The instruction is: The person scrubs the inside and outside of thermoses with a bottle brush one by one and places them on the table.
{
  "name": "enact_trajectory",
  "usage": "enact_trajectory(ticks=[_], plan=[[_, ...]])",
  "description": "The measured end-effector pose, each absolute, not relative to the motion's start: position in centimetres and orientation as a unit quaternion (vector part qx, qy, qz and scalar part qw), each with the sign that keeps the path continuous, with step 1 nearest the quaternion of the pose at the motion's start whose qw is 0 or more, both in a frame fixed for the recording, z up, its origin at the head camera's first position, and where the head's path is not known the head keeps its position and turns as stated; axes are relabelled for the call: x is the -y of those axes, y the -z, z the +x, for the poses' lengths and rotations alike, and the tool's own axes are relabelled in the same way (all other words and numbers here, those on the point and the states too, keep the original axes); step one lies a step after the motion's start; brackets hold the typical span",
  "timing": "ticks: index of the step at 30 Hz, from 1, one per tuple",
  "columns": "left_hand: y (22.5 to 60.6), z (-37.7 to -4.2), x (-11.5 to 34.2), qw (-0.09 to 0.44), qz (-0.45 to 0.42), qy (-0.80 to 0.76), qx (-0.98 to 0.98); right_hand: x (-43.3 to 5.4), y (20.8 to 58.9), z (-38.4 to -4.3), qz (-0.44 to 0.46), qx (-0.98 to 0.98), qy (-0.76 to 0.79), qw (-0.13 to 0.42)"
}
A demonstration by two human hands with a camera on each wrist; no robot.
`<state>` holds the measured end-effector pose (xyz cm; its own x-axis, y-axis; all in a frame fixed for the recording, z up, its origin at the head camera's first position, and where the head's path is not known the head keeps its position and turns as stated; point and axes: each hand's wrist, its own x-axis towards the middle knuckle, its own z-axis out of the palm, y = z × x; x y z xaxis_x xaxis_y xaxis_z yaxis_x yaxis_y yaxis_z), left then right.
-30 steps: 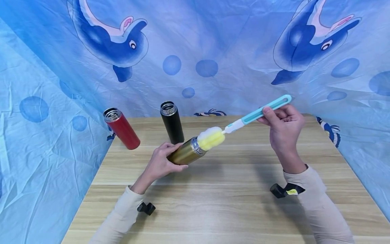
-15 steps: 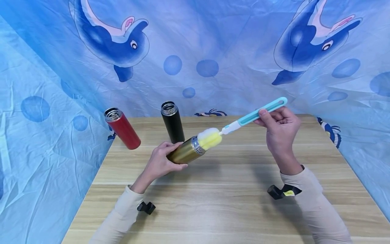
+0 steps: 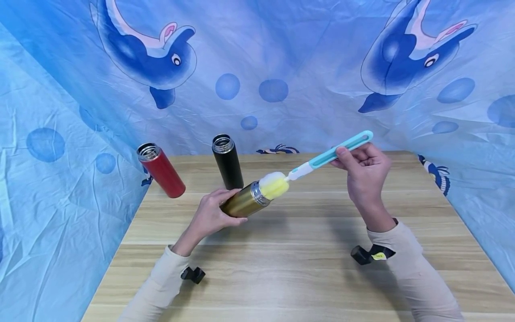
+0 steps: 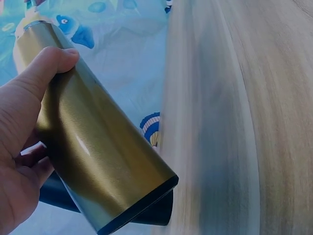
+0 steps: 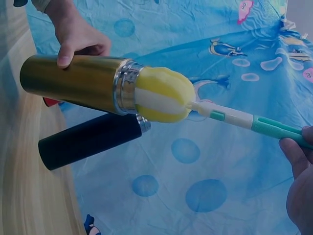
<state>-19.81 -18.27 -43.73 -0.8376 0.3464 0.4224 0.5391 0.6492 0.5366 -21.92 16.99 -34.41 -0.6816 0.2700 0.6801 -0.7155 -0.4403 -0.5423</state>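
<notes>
My left hand (image 3: 213,210) grips a gold thermos bottle (image 3: 243,201), tilted with its steel mouth up and to the right. In the left wrist view my thumb lies along the gold bottle (image 4: 98,142). My right hand (image 3: 368,174) pinches the teal handle of a bottle brush (image 3: 322,158) between thumb and fingers. The brush's yellow and white sponge head (image 5: 164,95) sits at the bottle's mouth, its front end inside the neck and most of it outside. How deep it reaches is hidden.
Behind the left hand a black bottle (image 3: 227,165) stands upright without a lid. Further left stands a red bottle (image 3: 162,172), also uncapped. Both are on the wooden table (image 3: 281,277), near its back edge. A blue dolphin-print curtain (image 3: 273,58) hangs behind and at the sides.
My right hand has moved left and slightly down with the brush, pushing the sponge head a little further into the gold bottle's mouth. My left hand and the bottle have stayed nearly still.
</notes>
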Motion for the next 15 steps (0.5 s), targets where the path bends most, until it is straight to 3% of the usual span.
enact_trajectory(ticks=[15], plan=[[43.79,-19.92,18.3,0.14,-0.249,0.337,0.897,-16.44,34.84,-21.85,0.259,0.44,-0.809,0.29]])
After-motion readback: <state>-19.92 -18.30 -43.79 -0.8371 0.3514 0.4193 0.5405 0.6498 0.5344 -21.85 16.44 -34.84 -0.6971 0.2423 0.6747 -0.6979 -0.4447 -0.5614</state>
